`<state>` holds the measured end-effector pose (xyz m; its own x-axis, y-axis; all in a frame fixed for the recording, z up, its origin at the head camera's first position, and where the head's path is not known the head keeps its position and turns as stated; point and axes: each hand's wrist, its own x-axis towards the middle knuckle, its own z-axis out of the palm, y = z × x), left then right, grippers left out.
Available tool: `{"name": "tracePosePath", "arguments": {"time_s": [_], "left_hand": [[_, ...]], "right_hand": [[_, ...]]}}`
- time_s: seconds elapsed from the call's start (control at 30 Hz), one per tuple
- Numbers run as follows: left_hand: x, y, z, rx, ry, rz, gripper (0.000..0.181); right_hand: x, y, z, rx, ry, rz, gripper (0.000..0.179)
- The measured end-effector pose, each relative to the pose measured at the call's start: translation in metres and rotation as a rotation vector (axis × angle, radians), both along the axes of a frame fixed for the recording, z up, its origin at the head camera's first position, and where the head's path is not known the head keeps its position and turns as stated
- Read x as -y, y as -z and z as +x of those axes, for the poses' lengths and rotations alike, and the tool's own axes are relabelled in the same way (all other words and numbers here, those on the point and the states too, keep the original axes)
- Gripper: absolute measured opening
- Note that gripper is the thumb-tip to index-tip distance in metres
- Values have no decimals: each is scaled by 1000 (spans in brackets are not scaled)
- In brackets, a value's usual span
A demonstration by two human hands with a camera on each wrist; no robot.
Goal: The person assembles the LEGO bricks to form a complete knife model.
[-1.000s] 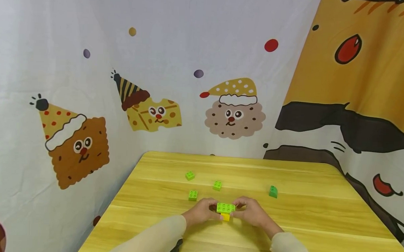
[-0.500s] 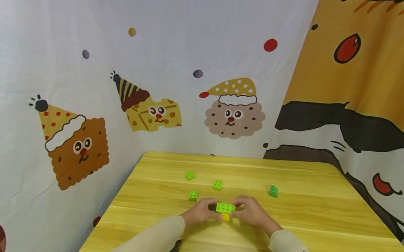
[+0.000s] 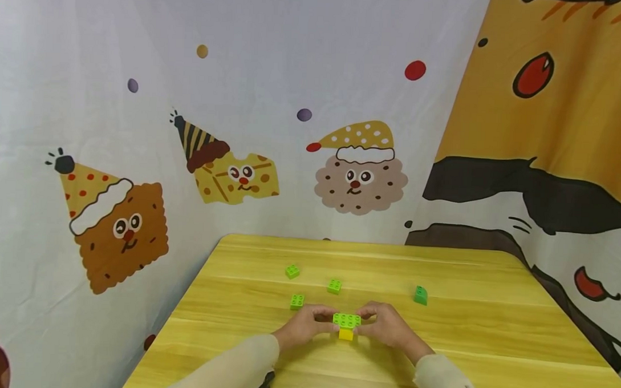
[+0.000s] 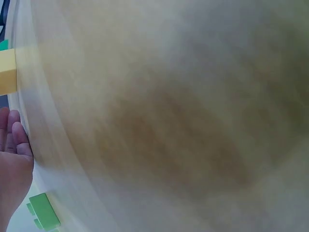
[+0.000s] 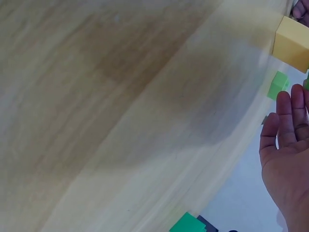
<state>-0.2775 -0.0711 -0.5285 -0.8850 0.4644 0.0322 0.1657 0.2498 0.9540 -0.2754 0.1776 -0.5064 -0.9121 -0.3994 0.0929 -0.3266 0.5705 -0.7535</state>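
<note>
Midway between the hands, a long light green toy brick (image 3: 346,320) with studs on top sits across a narrower yellow brick (image 3: 345,334). My left hand (image 3: 306,325) pinches the green brick's left end, thumb in front. At the opposite end, the right hand (image 3: 387,327) grips it between thumb and fingers. From the left wrist, the yellow brick (image 4: 7,72) shows at the edge, above that hand's curled outer fingers (image 4: 20,137). The right wrist view has the yellow brick (image 5: 292,46) over the right hand (image 5: 289,154); the long green brick is mostly cut off there.
Three small light green bricks lie beyond the hands on the wooden table (image 3: 224,322): one nearest the left hand (image 3: 297,301), one farther back (image 3: 292,271), one between (image 3: 334,285). A darker green brick with a curved side (image 3: 420,295) lies at right. A printed curtain (image 3: 273,73) hangs behind.
My left hand has shifted slightly left, its thumb moving from the yellow brick's front to the green brick's end. More of the yellow brick's face shows. The right hand stays nearly still.
</note>
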Motion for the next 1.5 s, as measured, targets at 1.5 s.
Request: {"name": "tracePosePath", "arguments": {"time_s": [1.5], "left_hand": [[-3,-3,-4,-32,-14,-107,35]], "right_hand": [[3,25,19,244,238,-312,55]]}}
